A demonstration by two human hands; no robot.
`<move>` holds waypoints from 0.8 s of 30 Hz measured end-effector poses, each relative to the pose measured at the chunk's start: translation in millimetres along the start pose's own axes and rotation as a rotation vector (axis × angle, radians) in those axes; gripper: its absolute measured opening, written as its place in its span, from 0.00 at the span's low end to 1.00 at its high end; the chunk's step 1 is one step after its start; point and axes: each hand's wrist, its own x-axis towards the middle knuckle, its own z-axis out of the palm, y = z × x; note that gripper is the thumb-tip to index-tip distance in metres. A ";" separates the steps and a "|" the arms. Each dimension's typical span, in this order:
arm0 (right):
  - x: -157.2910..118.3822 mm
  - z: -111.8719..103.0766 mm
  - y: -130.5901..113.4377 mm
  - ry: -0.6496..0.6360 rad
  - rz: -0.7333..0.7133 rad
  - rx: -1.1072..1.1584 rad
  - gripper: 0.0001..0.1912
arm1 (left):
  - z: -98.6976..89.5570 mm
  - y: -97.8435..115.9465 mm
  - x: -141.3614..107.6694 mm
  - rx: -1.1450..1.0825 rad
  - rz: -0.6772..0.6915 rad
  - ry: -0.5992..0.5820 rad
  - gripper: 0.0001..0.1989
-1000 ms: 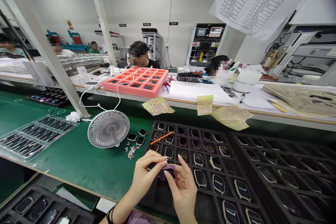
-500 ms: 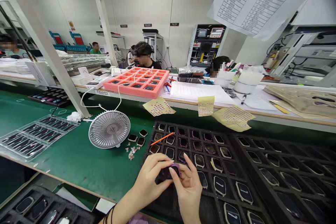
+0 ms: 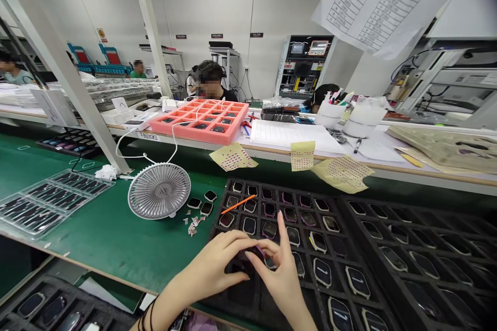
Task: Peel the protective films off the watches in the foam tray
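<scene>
A purple-framed smartwatch [image 3: 259, 251] with a dark face is held between both hands above the black foam tray, partly hidden by fingers. My right hand [image 3: 281, 269] pinches it between thumb and bent fingers, the index finger pointing up. My left hand [image 3: 212, 266] curves around the other side. Its fingertips meet the upper edge, while its thumb sits lower and a little apart. Under the hands, the black foam tray [image 3: 279, 302] holds rows of smartwatches in pale and purple frames. An orange stick [image 3: 238, 204] lies across the tray's upper left cells.
A white fan [image 3: 159, 191] stands on the green bench left of the tray, near loose watches [image 3: 206, 209] and paper scraps [image 3: 193, 225]. Another foam tray [image 3: 423, 238] lies right. Above, a shelf carries a pink tray [image 3: 229, 137] and yellow sticker sheets [image 3: 303, 156]. People sit beyond.
My left thumb has moved away from the watch, and the watch is tilted so its face shows less. My right index finger points up more. The view has shifted slightly.
</scene>
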 end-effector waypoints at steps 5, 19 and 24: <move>1.2 -2.4 1.7 -0.111 0.043 -0.129 0.48 | 9.7 -2.2 0.2 0.167 0.043 -0.025 0.24; -9.4 -11.5 -4.0 -0.211 0.392 0.541 0.32 | 14.7 4.5 4.6 -0.034 0.174 0.209 0.19; -14.6 -8.2 -0.7 -0.208 0.406 0.567 0.40 | 18.4 5.1 5.0 -0.133 0.156 0.177 0.22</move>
